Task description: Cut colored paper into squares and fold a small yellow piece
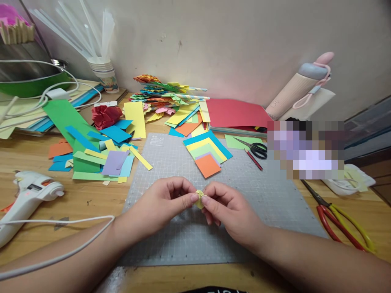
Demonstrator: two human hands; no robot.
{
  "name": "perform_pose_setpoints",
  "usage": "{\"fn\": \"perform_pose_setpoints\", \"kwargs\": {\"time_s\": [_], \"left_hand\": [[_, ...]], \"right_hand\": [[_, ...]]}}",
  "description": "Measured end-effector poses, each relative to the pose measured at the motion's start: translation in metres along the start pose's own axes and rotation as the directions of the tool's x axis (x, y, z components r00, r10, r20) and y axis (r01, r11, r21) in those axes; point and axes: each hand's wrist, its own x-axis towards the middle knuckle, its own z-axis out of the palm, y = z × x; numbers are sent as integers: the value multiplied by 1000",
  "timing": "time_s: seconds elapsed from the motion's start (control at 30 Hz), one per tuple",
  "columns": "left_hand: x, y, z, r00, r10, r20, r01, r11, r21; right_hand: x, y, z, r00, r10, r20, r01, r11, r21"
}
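Between both hands, above the grey cutting mat [165, 240], is a small crumpled or folded yellow paper piece [199, 199]. My left hand [171, 199] pinches its left side between thumb and index finger. My right hand [227, 205] pinches the right side the same way, with its other fingers curled below. The fingertips cover part of the piece. Beyond the hands, a fanned stack of paper squares lies on the mat, with an orange square [208, 166] on top and a blue one [224, 150] at the bottom.
Paper scraps [114, 162] and a white glue gun [33, 195] with a cable lie left. Black scissors [256, 148], a red pencil [254, 160] and large red-and-yellow-handled scissors [339, 221] are right. Behind stand a red paper stack [238, 114], a pink bottle [290, 87] and paper cups [105, 75].
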Motion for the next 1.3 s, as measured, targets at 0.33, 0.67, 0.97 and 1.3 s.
{"fn": "perform_pose_setpoints", "kwargs": {"time_s": [0.33,0.67,0.97,1.3], "left_hand": [[-6,-3,6,997,64,48,-76,951,300],[-5,0,4,1000,11,16,-13,992,125],[-7,4,6,999,11,52,-13,999,43],[0,-1,2,997,-42,-64,36,995,-88]], "right_hand": [[-1,4,-2,988,-59,143,85,979,-186],[0,4,-3,997,-76,33,78,995,-54],[-1,3,-3,997,-53,60,55,998,-36],[0,6,-3,998,-55,20,55,998,28]]}}
